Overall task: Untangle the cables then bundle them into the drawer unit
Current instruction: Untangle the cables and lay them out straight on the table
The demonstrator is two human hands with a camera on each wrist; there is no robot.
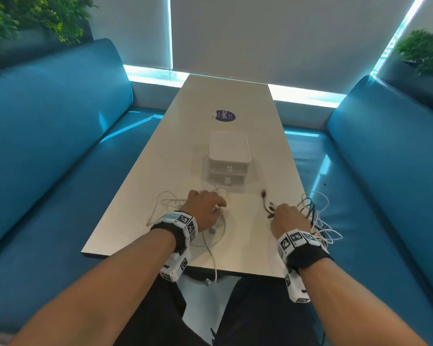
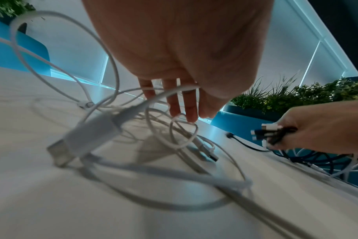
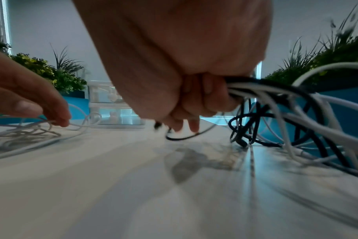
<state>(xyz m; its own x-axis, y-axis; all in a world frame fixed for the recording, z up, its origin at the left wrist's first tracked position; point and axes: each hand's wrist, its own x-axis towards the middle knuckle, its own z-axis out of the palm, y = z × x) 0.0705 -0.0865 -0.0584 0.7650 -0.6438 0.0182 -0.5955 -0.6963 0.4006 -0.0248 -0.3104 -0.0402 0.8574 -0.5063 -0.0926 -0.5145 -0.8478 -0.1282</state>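
Cables are seen in two heaps on the tabletop (image 1: 235, 101). A white cable pile (image 1: 185, 203) is spread under the left hand (image 1: 205, 208), and its fingers (image 2: 191, 111) are held nearly straight, with the tips touching a small loop. Nothing is gripped by them. A black and white cable bunch (image 1: 315, 218) is held tight in the right hand (image 1: 289, 218), whose fingers (image 3: 204, 90) are curled round it. The loose ends are hung over the right edge of the tabletop.

From the head view, a white drawer unit (image 1: 229, 158) is seen just past the hands, with both drawers closed. One white cable is hung off the near edge. A round purple sticker (image 1: 225, 115) is seen farther back.

Only in the left wrist view is a grey plug (image 2: 88, 134) shown up close. Only in the right wrist view are the clear drawer fronts seen from low down.
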